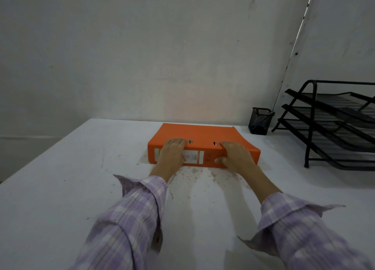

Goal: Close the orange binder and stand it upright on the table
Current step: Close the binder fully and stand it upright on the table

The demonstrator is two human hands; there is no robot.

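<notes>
The orange binder (203, 134) lies flat and closed on the white table (60, 168), its labelled spine facing me. My left hand (172, 153) grips the spine's left part, fingers over the top cover and thumb on the white label. My right hand (235, 158) grips the spine's right part the same way, thumb pressed on the spine face. Both hands hide parts of the spine label. The binder's far edge lies close to the wall.
A black mesh pen cup (259, 121) stands at the back right by the wall. A black three-tier wire paper tray (332, 125) fills the right side. The tabletop near me carries brownish stains. The table's left edge runs diagonally.
</notes>
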